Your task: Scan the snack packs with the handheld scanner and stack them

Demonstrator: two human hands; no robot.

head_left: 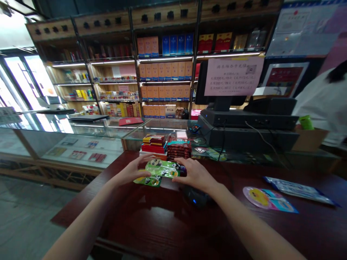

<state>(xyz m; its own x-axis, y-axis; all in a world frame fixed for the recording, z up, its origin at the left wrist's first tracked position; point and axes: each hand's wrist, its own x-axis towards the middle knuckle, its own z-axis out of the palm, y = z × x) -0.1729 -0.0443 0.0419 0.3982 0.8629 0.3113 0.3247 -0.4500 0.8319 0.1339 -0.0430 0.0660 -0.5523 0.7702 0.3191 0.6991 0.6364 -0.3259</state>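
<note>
Two green panda-print packets are near the back edge of the dark red wooden counter (151, 224). The upper packet (162, 168) spans the gap between my hands. Beneath it, towards the left, shows the lower packet (148, 180). My left hand (132, 170) curves round the left side of the packets, thumb on the lower one. My right hand (193, 174) grips the right end of the upper packet between thumb and fingers. Behind my hands are a stack of red and yellow packs (154, 144) and a pile of dark red packets (179, 150).
A black mouse (195, 196) sits below my right hand. Further right lie a pink-and-blue packet (269, 199) and a long blue-white packet (299, 189). A monitor (201, 83) stands behind, with a person in white (322, 104) at right. Glass display cases (81, 144) extend left.
</note>
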